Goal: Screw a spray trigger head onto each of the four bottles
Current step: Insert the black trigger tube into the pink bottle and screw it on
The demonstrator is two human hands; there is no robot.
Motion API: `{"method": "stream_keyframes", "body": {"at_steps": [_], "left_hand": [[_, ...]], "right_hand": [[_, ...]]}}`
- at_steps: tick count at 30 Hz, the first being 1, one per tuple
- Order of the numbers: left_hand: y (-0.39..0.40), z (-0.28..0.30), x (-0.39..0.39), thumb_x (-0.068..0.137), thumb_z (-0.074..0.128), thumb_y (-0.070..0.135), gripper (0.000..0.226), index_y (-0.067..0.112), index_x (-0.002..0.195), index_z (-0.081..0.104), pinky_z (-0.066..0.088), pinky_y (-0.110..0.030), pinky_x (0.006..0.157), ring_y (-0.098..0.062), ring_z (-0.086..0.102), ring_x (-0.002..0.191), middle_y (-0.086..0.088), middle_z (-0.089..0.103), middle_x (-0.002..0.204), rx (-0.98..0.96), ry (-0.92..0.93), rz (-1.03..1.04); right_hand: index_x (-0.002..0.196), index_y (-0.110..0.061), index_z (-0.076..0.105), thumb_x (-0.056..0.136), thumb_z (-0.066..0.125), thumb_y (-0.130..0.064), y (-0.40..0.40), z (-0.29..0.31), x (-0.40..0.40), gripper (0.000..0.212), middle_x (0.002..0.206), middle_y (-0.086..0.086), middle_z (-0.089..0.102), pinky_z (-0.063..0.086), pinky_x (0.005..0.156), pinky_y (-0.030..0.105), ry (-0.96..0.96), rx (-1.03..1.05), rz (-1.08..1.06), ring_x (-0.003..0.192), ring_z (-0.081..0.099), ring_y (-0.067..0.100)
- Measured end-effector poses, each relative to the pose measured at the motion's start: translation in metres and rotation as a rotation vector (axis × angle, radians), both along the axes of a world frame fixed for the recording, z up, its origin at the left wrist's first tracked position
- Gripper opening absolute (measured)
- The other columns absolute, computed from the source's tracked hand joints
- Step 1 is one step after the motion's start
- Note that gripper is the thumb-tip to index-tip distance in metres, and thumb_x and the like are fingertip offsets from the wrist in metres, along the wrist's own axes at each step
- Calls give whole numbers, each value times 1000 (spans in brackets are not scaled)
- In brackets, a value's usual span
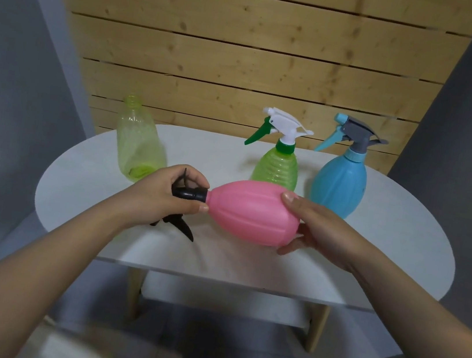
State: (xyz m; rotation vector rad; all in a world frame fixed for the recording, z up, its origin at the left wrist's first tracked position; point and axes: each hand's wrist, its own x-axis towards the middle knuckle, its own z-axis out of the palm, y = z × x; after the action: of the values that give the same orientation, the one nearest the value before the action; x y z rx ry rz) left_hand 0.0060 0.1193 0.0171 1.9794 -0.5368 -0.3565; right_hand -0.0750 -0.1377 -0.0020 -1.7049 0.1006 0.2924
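A pink ribbed bottle (249, 214) lies sideways in the air above the white table (387, 239), neck pointing left. My right hand (316, 232) grips its base end. My left hand (162, 196) grips the black spray trigger head (188, 195) at the bottle's neck; the black trigger lever sticks out below my hand. A green ribbed bottle (277, 169) with a white and green trigger head stands behind. To its right stands a blue bottle (338, 184) with a grey and blue trigger head. A pale green bottle (140, 141) with an open neck stands at the back left.
The round white table has wooden legs and a shelf underneath. A wooden slat wall (245, 58) rises behind the table. Grey walls flank both sides. My knees show at the bottom of the view.
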Motion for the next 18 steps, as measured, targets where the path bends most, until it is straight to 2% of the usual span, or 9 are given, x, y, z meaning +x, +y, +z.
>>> {"method": "stream_keyframes", "body": {"at_steps": [3, 6, 7, 9, 11, 12, 15, 18], "left_hand": [[0, 0, 1, 77, 72, 4, 24, 12, 97, 61, 36, -7, 39, 5, 52, 43, 1, 59, 73, -12, 47, 29], [2, 1, 4, 75, 72, 1, 24, 14, 93, 62, 42, -11, 42, 2, 54, 45, -2, 60, 73, -59, 79, 65], [3, 1, 4, 74, 72, 0, 25, 14, 92, 63, 45, -12, 46, 1, 55, 48, -3, 61, 76, -72, 78, 73], [3, 0, 5, 72, 74, -2, 27, 15, 91, 65, 49, -12, 55, 1, 59, 57, -3, 65, 82, -88, 58, 73], [3, 0, 4, 70, 76, -2, 28, 14, 91, 66, 52, -14, 64, -1, 64, 69, -3, 69, 87, -72, 22, 46], [3, -1, 3, 69, 76, -2, 29, 13, 92, 67, 53, -15, 68, -2, 65, 74, -3, 70, 89, -59, 4, 32], [3, -4, 3, 67, 78, -1, 31, 12, 93, 67, 53, -21, 77, -9, 65, 82, -5, 71, 93, -47, 2, 34], [2, -5, 6, 68, 78, 2, 31, 12, 96, 68, 53, -18, 73, -7, 65, 79, -2, 72, 91, -41, 29, 64]], "right_hand": [[135, -23, 48, 80, 63, -38, -2, 2, 1, 58, 122, 6, 64, 59, 81, 42, -49, 54, 12, 103, 68, 26], [139, -33, 38, 70, 75, -14, -7, 7, 1, 81, 127, -1, 59, 59, 75, 38, -61, 77, 18, 102, 69, 26], [137, -34, 40, 67, 78, -16, -8, 7, 2, 82, 122, 2, 63, 60, 73, 38, -73, 48, 11, 98, 70, 28], [130, -30, 49, 70, 78, -36, -8, 7, 1, 67, 106, 11, 71, 61, 69, 38, -100, -26, 6, 87, 72, 29], [125, -26, 55, 78, 60, -60, -6, 8, -1, 59, 90, 20, 73, 59, 61, 36, -98, -91, -8, 76, 72, 32], [122, -25, 56, 79, 51, -66, -4, 8, -2, 60, 85, 23, 73, 58, 60, 35, -86, -117, -9, 73, 72, 33], [114, -24, 61, 75, 45, -63, -3, 6, -2, 57, 95, 21, 72, 60, 69, 39, -63, -106, 0, 84, 72, 32], [120, -26, 58, 78, 52, -51, -3, 6, -3, 49, 116, 13, 68, 58, 83, 43, -64, 1, 26, 100, 69, 26]]}}
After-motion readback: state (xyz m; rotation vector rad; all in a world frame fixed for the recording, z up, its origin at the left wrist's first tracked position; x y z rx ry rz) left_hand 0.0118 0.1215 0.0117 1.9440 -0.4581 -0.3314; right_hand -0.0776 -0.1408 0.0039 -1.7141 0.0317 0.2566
